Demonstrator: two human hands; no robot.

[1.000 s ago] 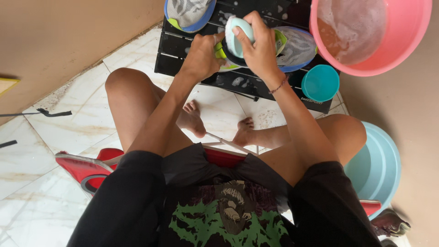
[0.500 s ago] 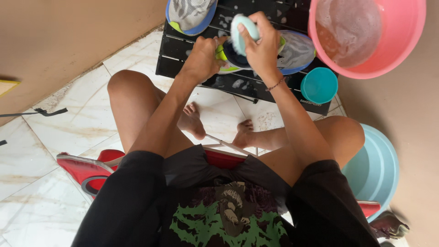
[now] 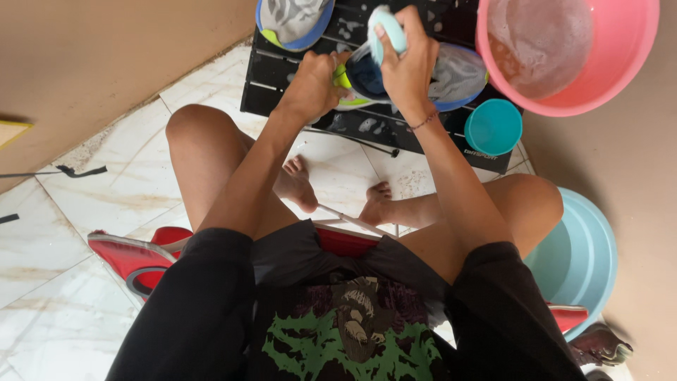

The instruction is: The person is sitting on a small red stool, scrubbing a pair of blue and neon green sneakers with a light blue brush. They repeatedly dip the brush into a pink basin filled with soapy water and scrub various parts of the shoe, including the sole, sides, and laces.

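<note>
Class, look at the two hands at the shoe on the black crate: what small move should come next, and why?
Probably bring the pale brush in the right hand down onto the shoe: the brush is lifted above it, while the left hand grips the shoe's heel end on the black crate.

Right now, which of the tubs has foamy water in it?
The big pink basin at the top right holds sudsy water. The light blue basin by the knee shows none, and the small teal cup looks empty.

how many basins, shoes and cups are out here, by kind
basins: 2, pink basin and light blue basin
shoes: 2, one under the left hand at, one at
teal cup: 1
total: 5
</note>
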